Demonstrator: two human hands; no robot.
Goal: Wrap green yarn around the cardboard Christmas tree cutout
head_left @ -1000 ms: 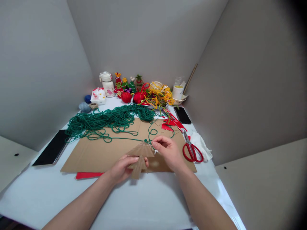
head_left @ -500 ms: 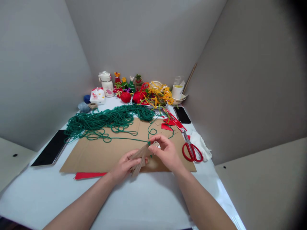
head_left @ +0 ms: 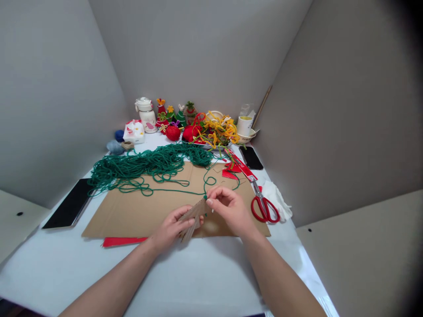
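On the left, green yarn smothers the cardboard sheet's back-left corner. Here's the left hand, gripping a cardboard cutout above the sheet's near edge, almost edge-on, partly hidden by fingers. Right hand pinches yarn at its tip, exact hold masked! Scissors flank the sheet's right edge; white tabletop stretches along the front.

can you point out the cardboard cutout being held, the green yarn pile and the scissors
cardboard cutout (head_left: 195,211): head view, on its upper part
green yarn pile (head_left: 142,166): head view, mid-heap
scissors (head_left: 265,210): head view, on the red handles, where the loops run side by side
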